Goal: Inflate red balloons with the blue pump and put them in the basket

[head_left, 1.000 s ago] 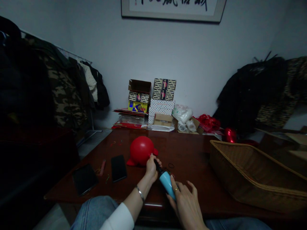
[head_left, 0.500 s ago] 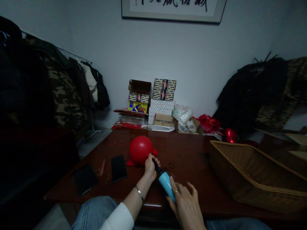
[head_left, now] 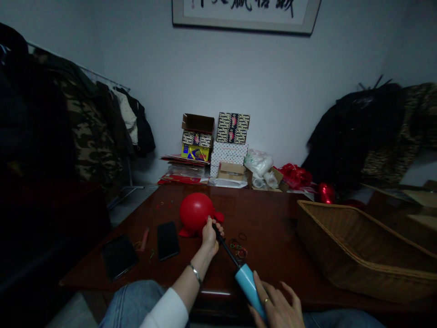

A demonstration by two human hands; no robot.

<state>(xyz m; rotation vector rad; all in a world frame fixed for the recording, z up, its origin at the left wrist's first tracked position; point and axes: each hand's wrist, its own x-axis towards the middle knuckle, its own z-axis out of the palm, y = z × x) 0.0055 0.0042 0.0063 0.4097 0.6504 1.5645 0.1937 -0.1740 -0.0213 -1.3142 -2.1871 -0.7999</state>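
A round red balloon rests over the table, inflated, with small red lobes at its sides. My left hand is closed around its neck and the black nozzle end of a balloon pump. The pump's light blue barrel points down toward me, and my right hand is wrapped around it. Between barrel and nozzle a thin black rod shows, drawn out. Several rubber bands lie just right of the rod. The exact join of balloon and nozzle is hidden by my left fingers.
On the brown table, a dark phone and a black tablet-like slab lie at the left, with a small reddish stick between them. A wicker basket stands at the right. Stacked boxes stand behind the table.
My right hand has pulled the blue barrel down and right, away from my left hand, exposing more black rod. The balloon and my left hand have shifted slightly left.
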